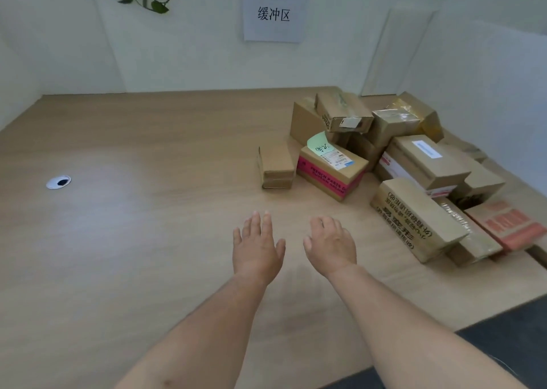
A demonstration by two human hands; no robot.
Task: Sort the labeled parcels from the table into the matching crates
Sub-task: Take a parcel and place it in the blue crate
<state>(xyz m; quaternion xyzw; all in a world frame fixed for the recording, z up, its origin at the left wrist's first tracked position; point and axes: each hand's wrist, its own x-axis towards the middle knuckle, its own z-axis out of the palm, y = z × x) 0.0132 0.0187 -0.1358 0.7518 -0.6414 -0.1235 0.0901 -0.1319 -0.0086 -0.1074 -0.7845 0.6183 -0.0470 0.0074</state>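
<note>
Hands side by side, left hand (257,246) and right hand (330,245) both released, empty, over table (142,240), near parcels (420,160).

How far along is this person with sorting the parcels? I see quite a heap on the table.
Done: nothing I can confirm, since no crate is in view. In hand: nothing; the left hand and right hand hover open and empty above the table, near the pink-banded box. Left: the whole pile of parcels on the table's right side.
</note>
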